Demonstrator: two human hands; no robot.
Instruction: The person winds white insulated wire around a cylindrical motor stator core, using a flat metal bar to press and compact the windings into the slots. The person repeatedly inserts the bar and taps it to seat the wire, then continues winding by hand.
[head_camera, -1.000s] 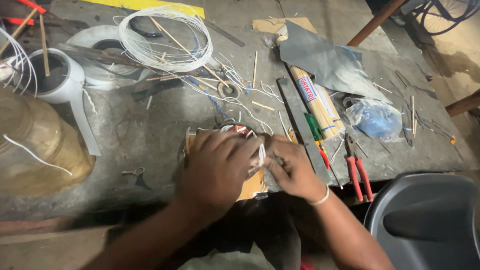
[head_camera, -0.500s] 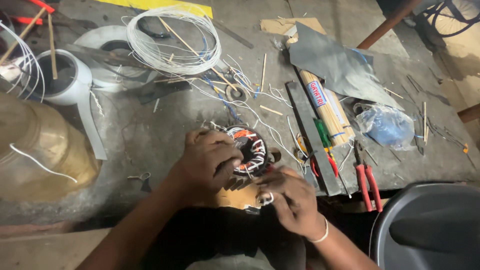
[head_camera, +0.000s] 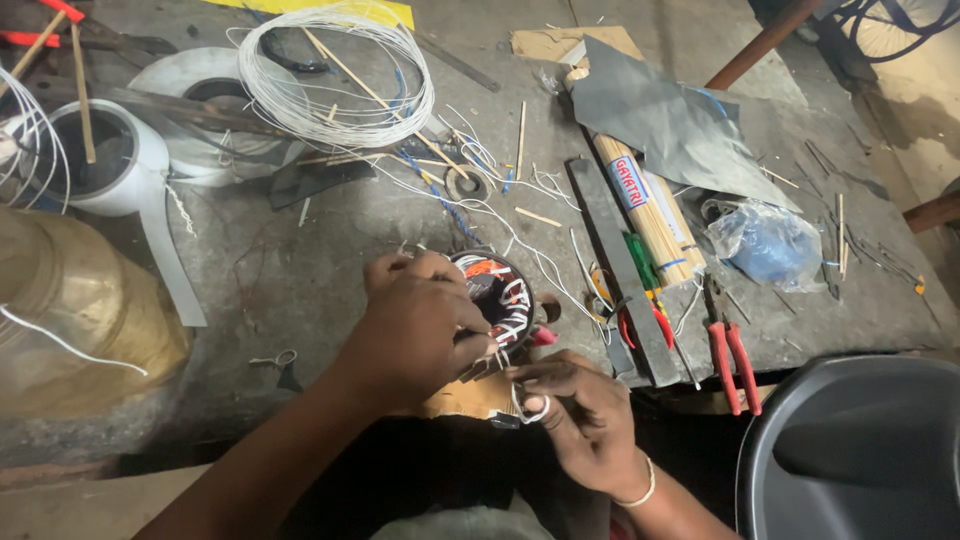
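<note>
Fingers of the right hand are pinched shut on a loop of white wire at the near edge of the bench, just right of a piece of brown card. Just beyond, the left hand is curled over a round motor winding, its fingers closed around the near left side; the winding shows dark coils with red and white leads and stands tilted on the bench, touching that hand. A thin stick juts from between the left fingers toward the right hand.

Near right, a grey chair seat fills the corner. Red-handled pliers lie at the bench's near right edge, with a green-handled screwdriver and a flat grey bar just left of them. Farther right sits a blue plastic bag. A bundle of thin sticks lies beside the bar, partly under a grey sheet. Near left stands an amber jar. Far left is a white roll, and a coil of white wire lies at the far middle.
</note>
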